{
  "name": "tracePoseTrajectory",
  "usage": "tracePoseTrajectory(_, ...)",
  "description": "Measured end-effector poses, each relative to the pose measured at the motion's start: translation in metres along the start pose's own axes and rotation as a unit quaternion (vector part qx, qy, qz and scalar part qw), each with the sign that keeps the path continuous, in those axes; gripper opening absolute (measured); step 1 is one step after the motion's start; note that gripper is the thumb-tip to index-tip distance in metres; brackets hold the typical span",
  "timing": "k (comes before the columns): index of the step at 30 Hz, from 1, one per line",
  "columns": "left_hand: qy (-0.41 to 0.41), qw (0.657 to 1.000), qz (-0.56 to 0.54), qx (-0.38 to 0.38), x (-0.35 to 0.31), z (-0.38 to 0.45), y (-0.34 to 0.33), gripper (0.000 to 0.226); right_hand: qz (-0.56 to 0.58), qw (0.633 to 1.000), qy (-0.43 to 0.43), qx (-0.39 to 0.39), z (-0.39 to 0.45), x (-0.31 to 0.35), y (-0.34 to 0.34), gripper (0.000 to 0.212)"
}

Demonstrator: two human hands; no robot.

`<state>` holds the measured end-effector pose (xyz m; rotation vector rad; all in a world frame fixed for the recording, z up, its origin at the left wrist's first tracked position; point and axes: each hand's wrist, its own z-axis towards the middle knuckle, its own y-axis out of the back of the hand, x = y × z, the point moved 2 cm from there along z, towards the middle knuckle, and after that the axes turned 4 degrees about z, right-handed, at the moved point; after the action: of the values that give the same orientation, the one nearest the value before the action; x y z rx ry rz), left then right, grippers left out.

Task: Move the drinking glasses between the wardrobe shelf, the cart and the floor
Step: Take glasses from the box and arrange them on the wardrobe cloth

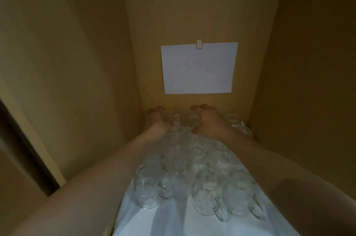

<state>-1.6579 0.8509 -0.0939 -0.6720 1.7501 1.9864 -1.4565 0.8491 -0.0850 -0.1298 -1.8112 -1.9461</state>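
Left hand [157, 120] and right hand [207, 120] each curl over back-row drinking glasses [185, 162] on the shelf [173, 220].

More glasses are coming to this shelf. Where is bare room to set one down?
Free: the white liner at the near edge, in front of the front glasses. Crowded: glasses fill the shelf from there to the back wall, where the left hand and right hand reach.
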Motion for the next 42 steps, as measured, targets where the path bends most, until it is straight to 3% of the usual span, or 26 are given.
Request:
tracePoseTrajectory(9, 0.091, 0.995, 0.017, 0.026, 0.022, 0.083, -0.011, 0.071, 0.023, 0.998, 0.017, 0.059, 0.099, -0.016, -0.02, 0.083)
tracePoseTrajectory(15, 0.126, 0.99, 0.056, 0.041, 0.035, 0.123, -0.025, 0.067, 0.046, 0.994, 0.04, 0.087, 0.146, -0.014, -0.04, 0.047)
tracePoseTrajectory(21, 0.131, 0.989, 0.022, 0.07, 0.041, 0.145, -0.041, 0.081, 0.042, 0.987, 0.05, 0.144, 0.179, -0.002, -0.066, 0.066)
tracePoseTrajectory(24, 0.132, 0.986, 0.069, 0.081, 0.043, 0.153, -0.05, 0.062, 0.006, 0.984, 0.062, 0.168, 0.188, -0.002, -0.076, 0.055)
tracePoseTrajectory(27, 0.155, 0.981, 0.076, 0.09, 0.054, 0.164, -0.058, 0.049, -0.02, 0.984, 0.073, 0.163, 0.19, -0.003, -0.081, 0.046)
tracePoseTrajectory(31, 0.159, 0.976, 0.107, 0.101, 0.06, 0.168, -0.065, 0.075, -0.03, 0.986, 0.071, 0.146, 0.19, -0.001, -0.08, 0.038)
tracePoseTrajectory(34, 0.159, 0.973, 0.145, 0.089, 0.061, 0.168, -0.063, 0.062, -0.027, 0.987, 0.063, 0.147, 0.19, 0.0, -0.078, 0.034)
tracePoseTrajectory(38, 0.137, 0.984, 0.096, 0.057, 0.057, 0.166, -0.057, 0.046, 0.001, 0.989, 0.044, 0.141, 0.187, 0.001, -0.073, 0.027)
tracePoseTrajectory(42, 0.126, 0.986, 0.109, 0.022, 0.041, 0.157, -0.036, 0.05, 0.018, 0.993, 0.034, 0.109, 0.182, 0.006, -0.053, 0.046)
